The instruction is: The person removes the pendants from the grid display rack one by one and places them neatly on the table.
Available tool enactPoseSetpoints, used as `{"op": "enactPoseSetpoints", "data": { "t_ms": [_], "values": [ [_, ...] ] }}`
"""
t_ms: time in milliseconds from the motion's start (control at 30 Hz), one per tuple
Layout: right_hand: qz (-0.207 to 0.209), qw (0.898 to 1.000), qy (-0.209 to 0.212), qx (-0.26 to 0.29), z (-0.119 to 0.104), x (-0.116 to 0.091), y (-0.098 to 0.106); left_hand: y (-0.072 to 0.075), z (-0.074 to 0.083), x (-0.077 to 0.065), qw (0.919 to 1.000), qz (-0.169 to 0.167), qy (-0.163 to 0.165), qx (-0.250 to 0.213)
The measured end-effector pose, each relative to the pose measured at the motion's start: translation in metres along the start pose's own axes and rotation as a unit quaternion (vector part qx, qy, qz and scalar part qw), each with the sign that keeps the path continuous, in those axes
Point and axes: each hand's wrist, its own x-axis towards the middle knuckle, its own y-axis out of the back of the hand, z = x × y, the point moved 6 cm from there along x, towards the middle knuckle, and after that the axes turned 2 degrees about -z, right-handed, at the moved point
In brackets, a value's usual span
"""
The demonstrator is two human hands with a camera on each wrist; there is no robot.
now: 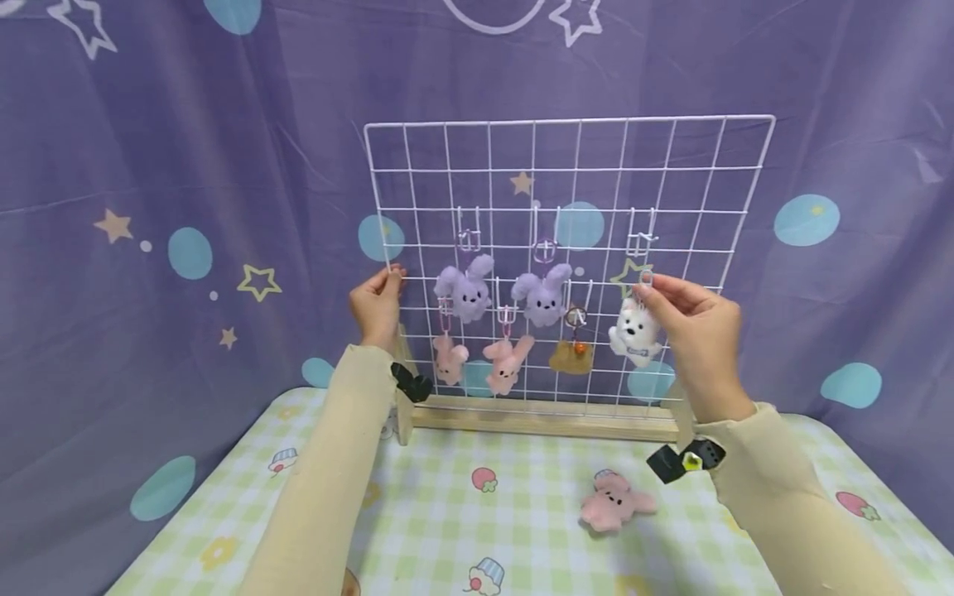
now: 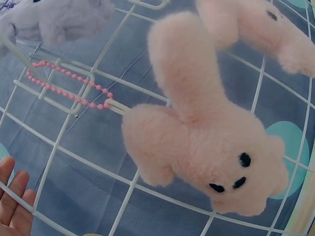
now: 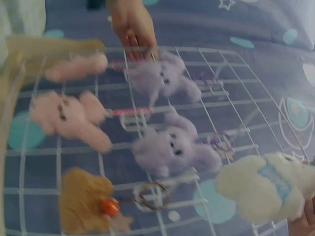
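My left hand (image 1: pixel 376 306) grips the left edge of a white wire grid panel (image 1: pixel 581 121), fingertips behind the edge wire in the left wrist view. On the right, my right hand (image 1: pixel 701 331) pinches the small ring at the top of a white dog plush keychain (image 1: pixel 636 331). The plush hangs in front of the grid, just below a white hook (image 1: pixel 641 244) at the upper right. Two lavender bunny plush keychains (image 1: pixel 472 294) hang from hooks in the same upper row. Below them hang two pink bunny keychains (image 2: pixel 197 137) and a brown plush keychain (image 3: pixel 84 201) with an orange bead.
The grid stands on a wooden base (image 1: pixel 544 422) at the back of a table with a green checked cloth (image 1: pixel 425 513). A pink plush bunny (image 1: pixel 611 507) lies on the cloth in front of the base, toward the right. A purple patterned curtain (image 1: pixel 224 149) hangs behind.
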Motion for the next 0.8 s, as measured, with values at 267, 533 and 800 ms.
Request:
{"op": "enactPoseSetpoints", "data": {
  "t_ms": [267, 533, 800],
  "values": [
    [-0.093, 0.995, -0.016, 0.013, 0.019, -0.029, -0.008, -0.002, 0.000, 0.001, 0.9999, 0.002, -0.012, 0.002],
    [-0.140, 0.989, -0.041, -0.034, 0.042, -0.052, -0.010, -0.001, 0.002, 0.000, 1.0000, 0.000, -0.007, -0.003],
    [-0.196, 0.976, -0.067, -0.069, 0.071, -0.081, -0.017, -0.001, 0.003, -0.001, 0.9999, 0.000, -0.010, 0.003]
  ]
}}
